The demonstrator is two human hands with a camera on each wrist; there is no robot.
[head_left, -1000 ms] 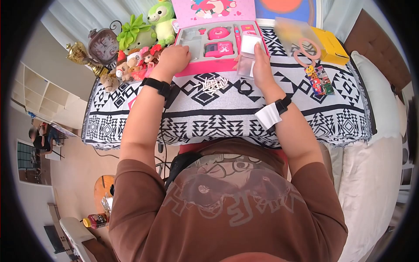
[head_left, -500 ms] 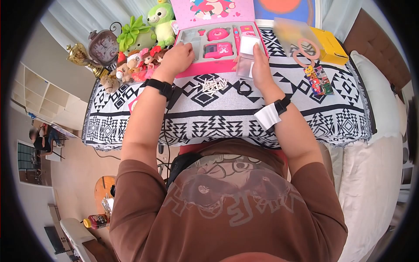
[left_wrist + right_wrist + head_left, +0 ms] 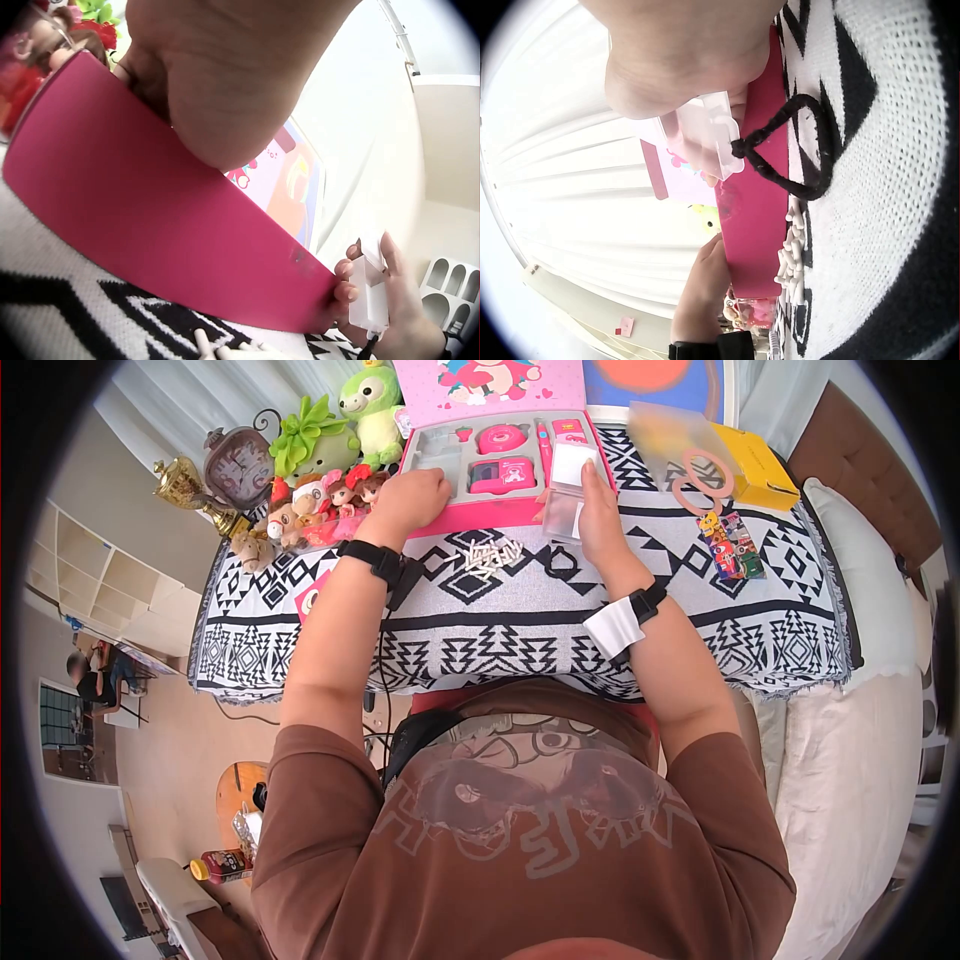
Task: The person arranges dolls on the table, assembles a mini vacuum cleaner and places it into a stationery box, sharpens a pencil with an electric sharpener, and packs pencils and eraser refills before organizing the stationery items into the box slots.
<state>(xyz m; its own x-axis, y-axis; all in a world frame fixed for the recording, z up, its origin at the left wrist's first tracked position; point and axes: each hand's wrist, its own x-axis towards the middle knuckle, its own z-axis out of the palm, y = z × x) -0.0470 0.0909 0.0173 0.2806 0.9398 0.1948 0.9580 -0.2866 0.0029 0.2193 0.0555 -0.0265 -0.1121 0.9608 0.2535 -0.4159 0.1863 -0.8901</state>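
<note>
My right hand [image 3: 603,510] grips a small clear plastic box [image 3: 564,517] by the right front corner of a pink gift box [image 3: 470,515]. In the left wrist view the clear box [image 3: 368,292] stands open, with fingers on one side and the thumb on the other. A black cord loop [image 3: 821,150] hangs at its end. Over the gift box's front left rim reaches my left hand [image 3: 415,500], its fingers down in the left compartment. They are hidden there, so I cannot tell whether they hold anything. A pink camera-shaped toy [image 3: 502,475] sits in the grey insert.
White pegs [image 3: 485,558] lie piled before the gift box. Small dolls [image 3: 345,495], green plush toys [image 3: 370,415], a clock [image 3: 238,465] and a trophy [image 3: 185,485] stand left. Rightward are a yellow box [image 3: 760,465], pink rings [image 3: 708,472] and a sticker sheet [image 3: 733,545].
My left hand has shifted slightly to the right along the gift box's front left rim. My right hand keeps its place with the clear plastic box.
</note>
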